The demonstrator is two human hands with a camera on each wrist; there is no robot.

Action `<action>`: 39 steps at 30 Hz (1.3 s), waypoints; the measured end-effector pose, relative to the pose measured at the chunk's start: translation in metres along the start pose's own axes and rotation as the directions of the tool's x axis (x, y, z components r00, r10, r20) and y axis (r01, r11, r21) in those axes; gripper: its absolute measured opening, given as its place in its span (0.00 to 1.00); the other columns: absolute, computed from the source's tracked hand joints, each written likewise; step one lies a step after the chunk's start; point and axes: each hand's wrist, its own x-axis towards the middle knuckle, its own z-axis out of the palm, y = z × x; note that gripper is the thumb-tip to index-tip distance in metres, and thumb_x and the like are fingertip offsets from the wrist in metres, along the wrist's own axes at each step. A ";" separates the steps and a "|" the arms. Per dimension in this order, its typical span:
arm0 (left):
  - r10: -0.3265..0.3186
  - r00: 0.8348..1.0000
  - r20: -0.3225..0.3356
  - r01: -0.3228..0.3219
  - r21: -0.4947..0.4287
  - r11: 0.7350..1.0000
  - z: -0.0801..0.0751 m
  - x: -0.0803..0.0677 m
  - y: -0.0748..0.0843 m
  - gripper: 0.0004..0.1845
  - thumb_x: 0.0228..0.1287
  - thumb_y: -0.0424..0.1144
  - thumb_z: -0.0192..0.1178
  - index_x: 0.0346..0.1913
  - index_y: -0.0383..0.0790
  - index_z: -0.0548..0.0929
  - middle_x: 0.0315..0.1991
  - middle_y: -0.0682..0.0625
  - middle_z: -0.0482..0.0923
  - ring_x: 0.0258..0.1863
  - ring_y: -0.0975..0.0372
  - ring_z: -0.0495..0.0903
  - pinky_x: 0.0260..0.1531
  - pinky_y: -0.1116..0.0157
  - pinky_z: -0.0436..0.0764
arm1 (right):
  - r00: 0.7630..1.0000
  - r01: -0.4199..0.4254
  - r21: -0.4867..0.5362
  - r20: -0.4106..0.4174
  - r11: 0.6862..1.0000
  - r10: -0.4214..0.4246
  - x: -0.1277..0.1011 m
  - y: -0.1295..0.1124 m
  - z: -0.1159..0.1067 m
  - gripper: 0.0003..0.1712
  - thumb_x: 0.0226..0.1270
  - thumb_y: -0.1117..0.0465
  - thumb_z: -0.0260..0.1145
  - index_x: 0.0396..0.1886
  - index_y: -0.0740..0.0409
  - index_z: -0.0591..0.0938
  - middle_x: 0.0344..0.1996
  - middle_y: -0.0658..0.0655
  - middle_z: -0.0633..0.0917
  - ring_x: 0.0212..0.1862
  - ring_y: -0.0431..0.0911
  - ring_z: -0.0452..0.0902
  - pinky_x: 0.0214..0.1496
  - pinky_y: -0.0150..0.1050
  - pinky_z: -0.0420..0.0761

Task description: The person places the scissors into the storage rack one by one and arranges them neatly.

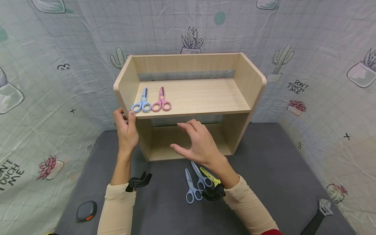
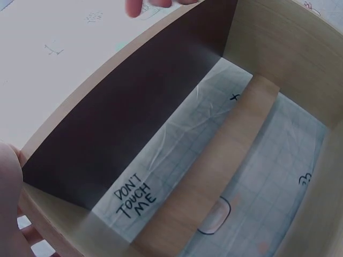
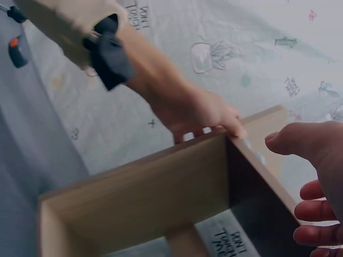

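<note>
A light wooden two-tier shelf [image 1: 205, 94] stands on the dark table. My left hand [image 1: 127, 133] grips its left side, thumb on the front corner of the upper board and fingers round the outside of the panel. Just right of that thumb, blue scissors [image 1: 143, 101] and pink scissors [image 1: 162, 99] lie side by side on the upper board, blades toward the back. My right hand [image 1: 199, 142] hovers before the lower compartment, thumb spread from the fingers, holding nothing. Below it on the table lie two blue-grey scissors [image 1: 190, 184] and yellow scissors [image 1: 210, 175], partly hidden by the right wrist strap.
A dark tape measure [image 1: 86, 210] with an orange button sits at the table's left. An adjustable wrench [image 1: 324, 208] with a black handle lies at the right edge. A cloth [image 1: 220, 36] printed with cacti hangs behind and at both sides.
</note>
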 end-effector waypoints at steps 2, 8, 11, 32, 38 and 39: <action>-0.003 1.000 0.001 0.003 0.002 1.000 0.000 0.000 -0.001 0.22 0.74 0.34 0.46 0.62 0.19 0.62 0.48 0.59 0.59 0.44 0.69 0.63 0.44 0.69 0.63 | 1.000 -0.006 0.005 0.021 1.000 0.006 -0.010 0.000 0.002 0.37 0.53 0.43 0.76 0.58 0.59 0.81 0.43 0.54 0.80 0.43 0.46 0.73 0.46 0.41 0.74; -0.002 1.000 0.002 0.002 0.002 1.000 0.000 -0.001 0.004 0.22 0.75 0.34 0.46 0.61 0.19 0.62 0.49 0.58 0.60 0.44 0.68 0.63 0.44 0.69 0.64 | 0.996 -0.039 0.000 0.079 0.999 0.039 -0.038 0.000 0.008 0.38 0.53 0.41 0.75 0.60 0.57 0.80 0.47 0.53 0.79 0.47 0.46 0.74 0.50 0.43 0.75; 0.001 1.000 -0.001 -0.001 -0.001 1.000 0.000 -0.001 0.002 0.22 0.75 0.35 0.46 0.61 0.19 0.62 0.49 0.56 0.61 0.44 0.67 0.64 0.44 0.68 0.64 | 0.994 -0.049 -0.004 0.102 0.999 0.049 -0.051 0.001 0.011 0.38 0.53 0.41 0.75 0.60 0.57 0.80 0.47 0.53 0.79 0.49 0.46 0.74 0.52 0.44 0.75; 0.039 0.999 0.000 -0.039 0.006 0.999 -0.002 0.008 -0.040 0.23 0.75 0.44 0.47 0.61 0.30 0.65 0.52 0.51 0.64 0.44 0.66 0.65 0.42 0.67 0.66 | 0.942 -0.186 -0.068 0.272 0.980 0.198 -0.138 0.006 0.062 0.39 0.52 0.36 0.74 0.59 0.53 0.80 0.48 0.50 0.78 0.48 0.43 0.72 0.50 0.41 0.74; 0.035 0.999 0.005 -0.035 0.009 0.999 -0.003 0.008 -0.041 0.24 0.76 0.45 0.47 0.62 0.28 0.64 0.52 0.52 0.64 0.44 0.66 0.65 0.42 0.67 0.66 | 0.921 -0.222 -0.089 0.308 0.971 0.239 -0.158 0.006 0.073 0.39 0.50 0.35 0.74 0.58 0.50 0.80 0.49 0.48 0.79 0.51 0.43 0.75 0.56 0.43 0.75; 0.032 0.999 0.006 -0.032 0.010 0.999 -0.003 0.008 -0.041 0.24 0.76 0.44 0.47 0.62 0.28 0.64 0.52 0.53 0.63 0.44 0.67 0.65 0.42 0.67 0.66 | 0.917 -0.229 -0.094 0.313 0.969 0.247 -0.161 0.006 0.075 0.39 0.50 0.35 0.74 0.57 0.50 0.80 0.49 0.48 0.79 0.52 0.43 0.75 0.57 0.44 0.76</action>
